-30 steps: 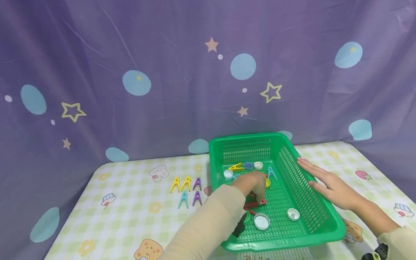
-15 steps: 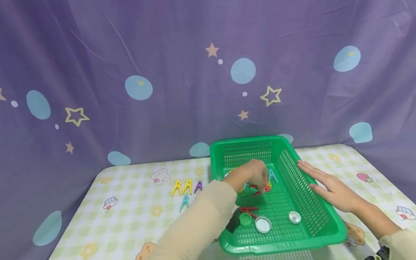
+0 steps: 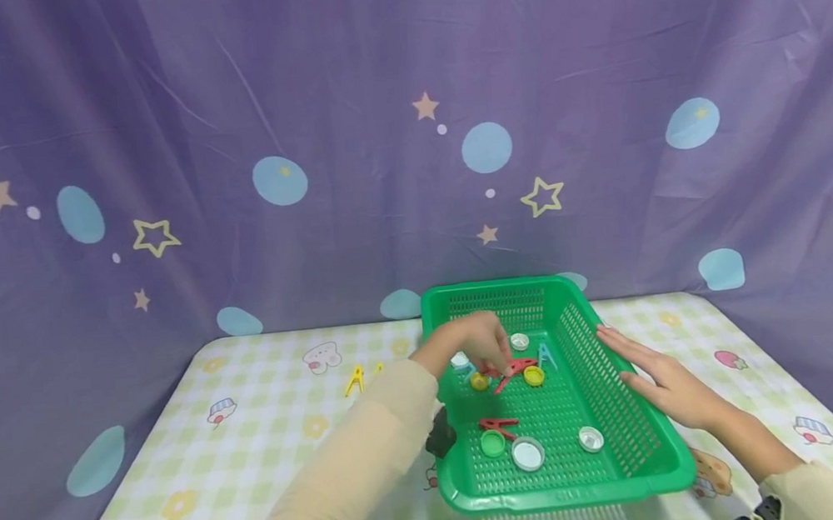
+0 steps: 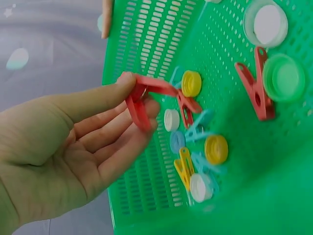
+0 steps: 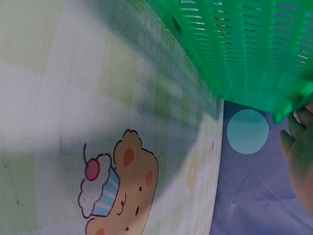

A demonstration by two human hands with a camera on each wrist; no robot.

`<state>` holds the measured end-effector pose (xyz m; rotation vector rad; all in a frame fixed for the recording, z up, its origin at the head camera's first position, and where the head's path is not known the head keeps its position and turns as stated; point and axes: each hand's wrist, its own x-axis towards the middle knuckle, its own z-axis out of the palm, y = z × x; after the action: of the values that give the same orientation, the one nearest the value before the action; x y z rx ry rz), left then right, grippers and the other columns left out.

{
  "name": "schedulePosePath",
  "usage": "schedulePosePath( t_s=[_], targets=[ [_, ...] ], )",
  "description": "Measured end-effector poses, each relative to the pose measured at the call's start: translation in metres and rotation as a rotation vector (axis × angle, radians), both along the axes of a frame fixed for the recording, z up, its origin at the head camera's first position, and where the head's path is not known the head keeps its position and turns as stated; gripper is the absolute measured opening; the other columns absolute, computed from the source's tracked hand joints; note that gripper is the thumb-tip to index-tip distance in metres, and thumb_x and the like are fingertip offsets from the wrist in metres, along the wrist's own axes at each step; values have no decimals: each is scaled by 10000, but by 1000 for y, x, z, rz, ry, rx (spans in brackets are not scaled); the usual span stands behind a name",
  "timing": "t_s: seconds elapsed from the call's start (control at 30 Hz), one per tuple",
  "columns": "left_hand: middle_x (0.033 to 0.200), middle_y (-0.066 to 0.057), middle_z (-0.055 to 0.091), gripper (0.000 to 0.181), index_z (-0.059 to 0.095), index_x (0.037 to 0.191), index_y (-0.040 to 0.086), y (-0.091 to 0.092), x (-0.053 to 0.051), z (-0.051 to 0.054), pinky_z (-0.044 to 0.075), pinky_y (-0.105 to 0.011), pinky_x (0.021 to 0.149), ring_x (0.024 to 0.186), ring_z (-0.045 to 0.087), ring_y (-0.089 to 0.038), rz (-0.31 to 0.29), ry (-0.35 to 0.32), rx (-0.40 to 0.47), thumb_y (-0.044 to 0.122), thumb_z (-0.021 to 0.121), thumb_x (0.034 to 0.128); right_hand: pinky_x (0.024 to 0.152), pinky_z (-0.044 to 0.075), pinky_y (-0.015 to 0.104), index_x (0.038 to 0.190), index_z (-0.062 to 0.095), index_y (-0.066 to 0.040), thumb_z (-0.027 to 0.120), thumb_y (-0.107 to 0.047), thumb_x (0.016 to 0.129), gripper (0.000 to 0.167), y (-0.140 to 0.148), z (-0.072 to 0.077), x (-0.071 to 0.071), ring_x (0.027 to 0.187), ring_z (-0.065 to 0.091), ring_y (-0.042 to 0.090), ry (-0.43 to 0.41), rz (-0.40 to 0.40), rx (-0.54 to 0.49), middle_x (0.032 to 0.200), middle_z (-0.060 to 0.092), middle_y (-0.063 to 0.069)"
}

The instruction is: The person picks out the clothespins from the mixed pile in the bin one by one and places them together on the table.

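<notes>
Over the green basket, the left hand pinched a red peg, while the straight-fingered right hand touched the rim. Yellow pegs lay on the worktop (probably already sorted); other pegs were left inside.

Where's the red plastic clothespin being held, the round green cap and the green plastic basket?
Held red plastic clothespin (image 4: 156, 85): left wrist view, upper prong.
Round green plastic cap (image 3: 493, 443): head view, middle.
Green plastic basket (image 3: 567, 496): head view, near rim.

Purple starry curtain, pale checked tablecloth
</notes>
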<state>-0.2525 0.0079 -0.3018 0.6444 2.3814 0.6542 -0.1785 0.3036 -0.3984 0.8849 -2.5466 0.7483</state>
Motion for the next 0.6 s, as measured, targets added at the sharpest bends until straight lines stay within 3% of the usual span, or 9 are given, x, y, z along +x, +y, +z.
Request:
schedulePosePath(
  t_s=[0.17, 0.33, 0.6],
  targets=[
    [734, -11, 643, 128, 726, 918, 2, -17, -4, -1, 606, -270, 731, 669, 598, -94, 48, -88, 57, 108, 732, 845, 1056, 124, -57, 1477, 352, -37, 512, -54, 946, 555, 0, -2, 1, 1442, 154, -105, -8, 0, 0, 1547, 353, 164],
    [859, 14, 684, 164, 737, 948, 38, -39, -7, 1, 602, -259, 758, 751, 629, -67, 54, -106, 100, 164, 742, 843, 1064, 115, -53, 1475, 351, -28, 508, -48, 945, 553, 0, -3, 1, 1432, 128, -131, -11, 1, -3, 1545, 351, 174],
    [834, -4, 711, 183, 725, 992, 34, -84, -7, 7, 593, -325, 841, 764, 651, -89, 107, -202, 236, 180, 694, 887, 1062, 116, -53, 1479, 343, -29, 502, -50, 949, 553, 0, 0, 1, 1440, 136, -116, -23, 5, -9, 1550, 342, 174]
  ],
)
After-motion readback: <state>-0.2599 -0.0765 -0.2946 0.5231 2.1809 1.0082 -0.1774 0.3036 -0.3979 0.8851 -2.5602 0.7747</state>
